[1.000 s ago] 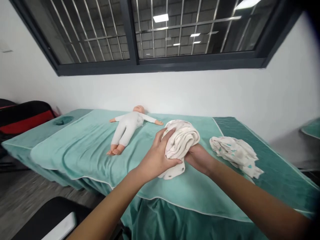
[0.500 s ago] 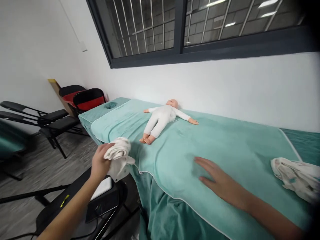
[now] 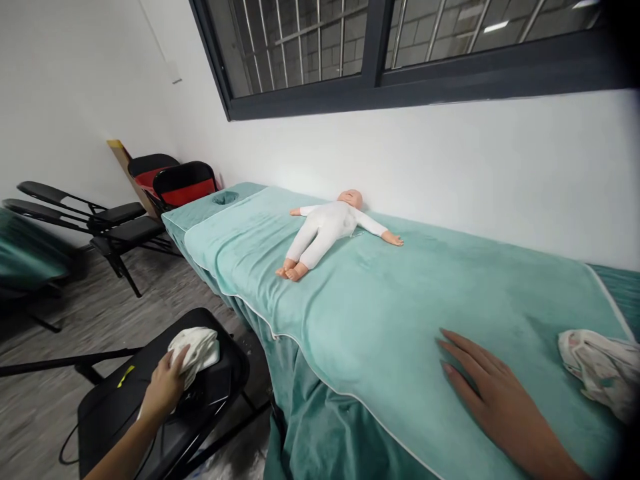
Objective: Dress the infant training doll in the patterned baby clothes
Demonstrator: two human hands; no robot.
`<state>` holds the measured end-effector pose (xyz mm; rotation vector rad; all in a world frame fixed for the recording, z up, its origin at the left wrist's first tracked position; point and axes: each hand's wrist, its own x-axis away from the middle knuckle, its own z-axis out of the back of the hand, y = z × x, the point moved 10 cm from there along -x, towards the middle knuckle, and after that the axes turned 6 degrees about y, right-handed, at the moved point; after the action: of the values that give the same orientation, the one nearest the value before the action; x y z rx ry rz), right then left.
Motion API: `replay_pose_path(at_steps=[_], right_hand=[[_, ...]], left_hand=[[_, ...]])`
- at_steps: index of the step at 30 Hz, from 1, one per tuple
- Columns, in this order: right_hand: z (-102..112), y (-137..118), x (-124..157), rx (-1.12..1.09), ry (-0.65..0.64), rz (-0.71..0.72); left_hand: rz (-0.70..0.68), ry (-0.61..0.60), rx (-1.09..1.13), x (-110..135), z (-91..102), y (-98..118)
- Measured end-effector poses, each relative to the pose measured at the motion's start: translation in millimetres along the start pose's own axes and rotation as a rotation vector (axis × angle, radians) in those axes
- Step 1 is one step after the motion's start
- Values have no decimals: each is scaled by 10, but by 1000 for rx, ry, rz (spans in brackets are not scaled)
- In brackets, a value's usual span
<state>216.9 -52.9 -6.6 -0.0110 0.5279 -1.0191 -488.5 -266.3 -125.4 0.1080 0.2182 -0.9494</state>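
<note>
My left hand (image 3: 164,388) is closed on a bunched white cloth (image 3: 196,350), low over the seat of a black folding chair (image 3: 107,413). Whether the cloth rests on the seat or on the dark items there, I cannot tell. My right hand (image 3: 493,393), fingers stretched out, is over the green sheet (image 3: 395,333) and holds nothing. On that sheet a baby doll (image 3: 327,230) in a white bodysuit lies on its back, arms spread, feet towards me. A crumpled white cloth with coloured marks (image 3: 603,370) lies right of my right hand.
The sheet covers a long bed with a face hole (image 3: 225,198) at its far left end. Behind it are a white wall and a barred window (image 3: 300,53). Black chairs (image 3: 120,230) and red-and-black chairs (image 3: 185,187) stand at the left.
My left hand has carried the white cloth down and left, from beside the bed's edge to the chair seat. My right hand has shifted right and nearer to me. The view has tilted slightly.
</note>
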Motion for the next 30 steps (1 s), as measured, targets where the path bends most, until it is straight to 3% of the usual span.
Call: replay_pose_path(at_steps=[3, 7, 11, 15, 20, 23, 26, 28, 30], right_hand=[[12, -22, -11, -13, 4, 3], [41, -31, -23, -30, 7, -22], [99, -48, -32, -47, 31, -62], [151, -30, -16, -56, 67, -118], [158, -2, 23, -96, 56, -170], [199, 3, 44, -118, 85, -182], [239, -3, 78, -139, 125, -193], [244, -21, 130, -153, 144, -210], [242, -62, 225, -165, 169, -234]], left_hand=[[-16, 7, 10, 75, -100, -103], [-58, 6, 39, 153, -80, -132], [-121, 55, 40, 268, -7, -48], [-201, 31, 36, 328, 34, 109], [-159, 7, -61, 243, 151, 169], [-143, 93, -99, 262, 271, 278], [-134, 213, 6, 498, 344, 558], [-223, 205, 193, 806, 311, 956], [-333, 104, 389, 1190, 280, 1459]])
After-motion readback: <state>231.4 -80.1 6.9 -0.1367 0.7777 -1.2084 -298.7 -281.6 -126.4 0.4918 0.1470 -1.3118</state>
